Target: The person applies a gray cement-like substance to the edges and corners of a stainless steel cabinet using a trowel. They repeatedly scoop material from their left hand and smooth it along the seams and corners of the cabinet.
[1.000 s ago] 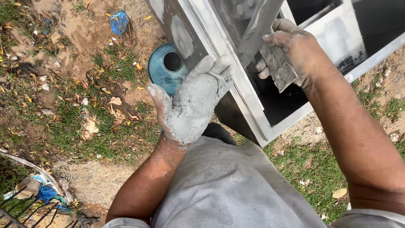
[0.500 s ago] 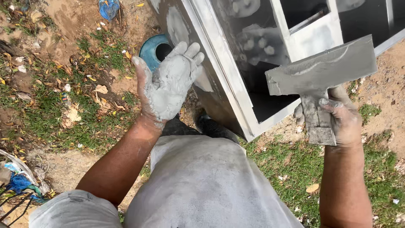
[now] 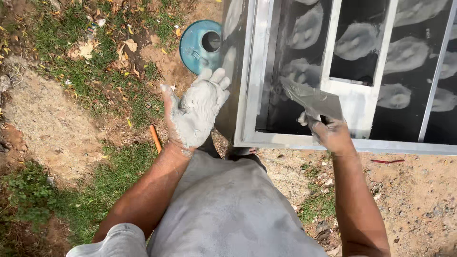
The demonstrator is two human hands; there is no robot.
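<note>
My left hand (image 3: pixel 195 112) is open, palm up, caked in grey putty, hovering beside the left edge of a metal window frame (image 3: pixel 254 81). My right hand (image 3: pixel 328 133) grips a flat putty knife (image 3: pixel 312 99) whose blade lies against the dark glass pane (image 3: pixel 295 62) just above the frame's lower rail. Grey putty smears (image 3: pixel 359 40) dot the glass panels. My grey-trousered knee (image 3: pixel 223 209) fills the lower middle.
A blue round lid with a hole (image 3: pixel 202 40) lies on the ground behind the frame. An orange stick (image 3: pixel 155 138) rests on the grass by my left wrist. Bare sandy soil (image 3: pixel 47 123) sits left, gravelly ground (image 3: pixel 414 190) right, with scattered dry leaves.
My right hand has swung the putty knife from out in the air at the right back onto the glass. The left hand stays open with putty, shifted slightly lower.
</note>
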